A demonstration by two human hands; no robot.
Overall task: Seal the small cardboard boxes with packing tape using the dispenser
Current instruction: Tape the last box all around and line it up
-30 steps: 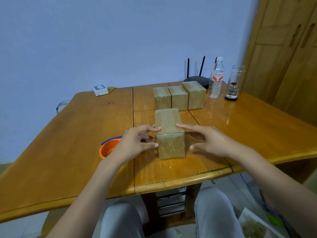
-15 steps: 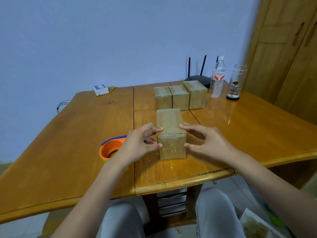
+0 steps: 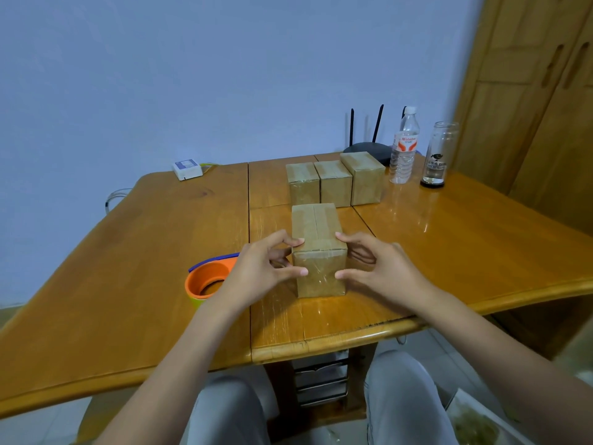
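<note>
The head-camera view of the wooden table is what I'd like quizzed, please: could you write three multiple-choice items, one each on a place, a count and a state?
1. Where does the orange ring-shaped tape dispenser lie?
A. On the table beside the left hand
B. On top of the near box
C. By the water bottle

2. How many small brown cardboard boxes stand in the far row?
A. Two
B. Three
C. Five

3. How are the hands placed on the near taped cardboard box?
A. Both lifted clear of it
B. Only one touching it
C. Left hand and right hand with curled fingers on its two sides

Answers: 1 A, it sits on the wooden table partly behind the left wrist. 2 B, three stand side by side. 3 C, fingertips of each grip touch the box's near corners.
</note>
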